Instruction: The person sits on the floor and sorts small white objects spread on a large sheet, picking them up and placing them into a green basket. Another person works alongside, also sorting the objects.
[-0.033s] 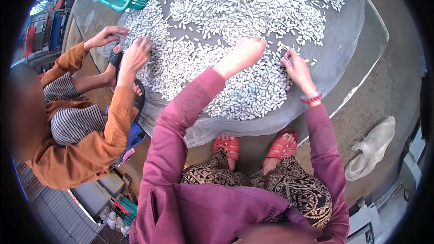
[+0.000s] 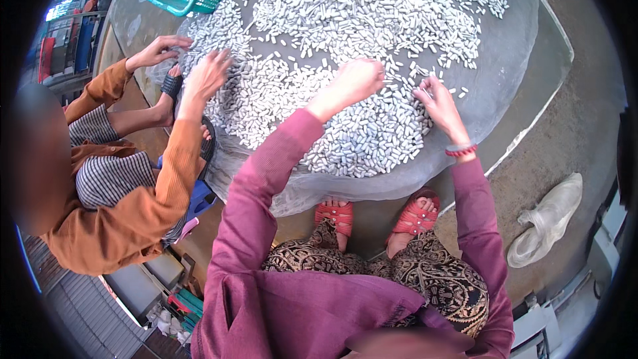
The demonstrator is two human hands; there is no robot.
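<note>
Countless small whitish-grey capsule-shaped pieces (image 2: pixel 372 139) lie spread over a sheet of clear plastic (image 2: pixel 508 53). Above the middle of the near heap is my left hand (image 2: pixel 359 84), its fingers curled closed; whatever they hold is hidden. My right hand (image 2: pixel 441 108) is at the heap's right edge, thumb and fingers pinched together, with what looks like one pale piece at the tips. On the left, a co-worker's two hands (image 2: pixel 207 80) reach over the same spread, the nearer one slightly blurred.
A green plastic basket (image 2: pixel 174 1) holding more pieces stands at the far left. The co-worker in an orange-brown sleeve (image 2: pixel 174 166) sits close on my left. A whitish plastic bag (image 2: pixel 550 216) lies on the floor at right. My red sandals (image 2: pixel 334 216) are by the sheet's near edge.
My left hand has shifted slightly left and down. The co-worker's nearer hand has moved a little to the right. My right hand stays nearly in place.
</note>
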